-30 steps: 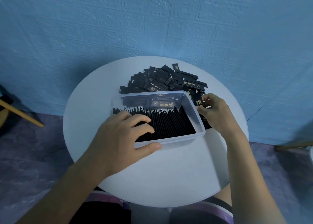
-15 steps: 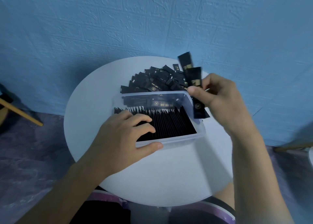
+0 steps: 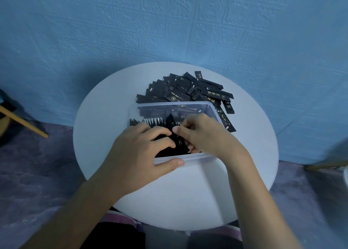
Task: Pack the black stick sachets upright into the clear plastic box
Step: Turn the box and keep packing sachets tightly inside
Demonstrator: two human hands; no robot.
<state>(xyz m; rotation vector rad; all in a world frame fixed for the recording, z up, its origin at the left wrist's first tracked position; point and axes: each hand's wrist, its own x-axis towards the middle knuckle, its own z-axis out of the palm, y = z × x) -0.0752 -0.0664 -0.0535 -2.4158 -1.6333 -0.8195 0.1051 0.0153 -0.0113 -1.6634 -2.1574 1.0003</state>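
At frame centre on the tabletop (image 3: 178,192), the left hand (image 3: 143,150) grips the near wall of the clear plastic box (image 3: 195,157), thumb outside, fingers curled over the packed row (image 3: 150,121), while the right hand (image 3: 205,135) pinches one black stick sachet (image 3: 178,141) inside it, loose sachets (image 3: 188,90) heaped just behind.

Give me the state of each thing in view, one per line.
Clear plastic box: open, partly filled.
Packed sachets: upright, side by side.
Held sachet: tilted, inside the box.
Loose sachets: piled flat behind the box.
Left hand: grips the box's near wall.
Right hand: pinches the held sachet.
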